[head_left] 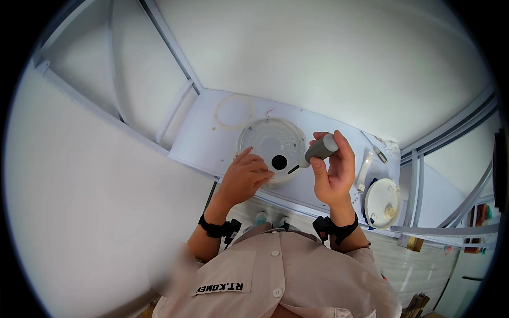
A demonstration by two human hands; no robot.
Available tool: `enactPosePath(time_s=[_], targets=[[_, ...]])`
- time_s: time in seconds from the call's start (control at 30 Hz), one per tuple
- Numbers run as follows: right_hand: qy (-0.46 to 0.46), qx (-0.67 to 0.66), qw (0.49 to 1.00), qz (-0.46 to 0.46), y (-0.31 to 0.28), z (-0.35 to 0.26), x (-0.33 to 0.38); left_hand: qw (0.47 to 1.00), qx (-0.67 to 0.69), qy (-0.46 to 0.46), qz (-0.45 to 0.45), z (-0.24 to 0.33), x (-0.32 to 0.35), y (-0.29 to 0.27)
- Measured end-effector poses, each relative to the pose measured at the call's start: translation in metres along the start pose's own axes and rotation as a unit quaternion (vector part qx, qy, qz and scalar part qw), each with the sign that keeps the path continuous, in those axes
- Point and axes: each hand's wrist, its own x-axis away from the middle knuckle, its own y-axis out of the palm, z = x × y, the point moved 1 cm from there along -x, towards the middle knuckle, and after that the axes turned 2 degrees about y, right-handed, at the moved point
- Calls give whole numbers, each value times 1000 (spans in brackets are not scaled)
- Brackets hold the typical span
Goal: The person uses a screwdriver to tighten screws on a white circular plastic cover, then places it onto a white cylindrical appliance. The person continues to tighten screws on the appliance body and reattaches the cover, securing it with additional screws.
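Right hand is wrapped tight round the grey handle of a screwdriver, thumb on the near side, fingers curled over the far side; its dark tip points down-left at the round white plate just left of the hand

Left hand is loosely open, fingers spread and lying flat on the near rim of that plate, holding nothing. The black hole in the plate's middle sits just past the left fingertips, between the two hands

Plate lies on a pale panel, with white sloping surfaces and metal rails all round. Beyond the left hand a thin white ring lies flat on the panel, clear of the plate. Right of the right hand: a white strip-shaped part, then a smaller round white fitting with a knob on it, nearer than the strip. Small screw-like bit beyond the strip, too small to tell more

Both wrists carry black straps
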Motion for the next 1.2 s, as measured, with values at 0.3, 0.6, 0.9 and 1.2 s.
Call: enactPosePath(time_s=[0.3,0.6,0.9,1.2], targets=[[-5,5,1000,1,6,0,-1,998,12,-35,50,-4,9,-8],[-18,39,999,-2,6,2,2,996,28,7,86,12,-15,14],[-3,25,1000,-1,4,12,6,994,28,-11,104,16,-25,44],[-44,44,998,14,3,20,2,990,33,-27,132,11,-27,49]])
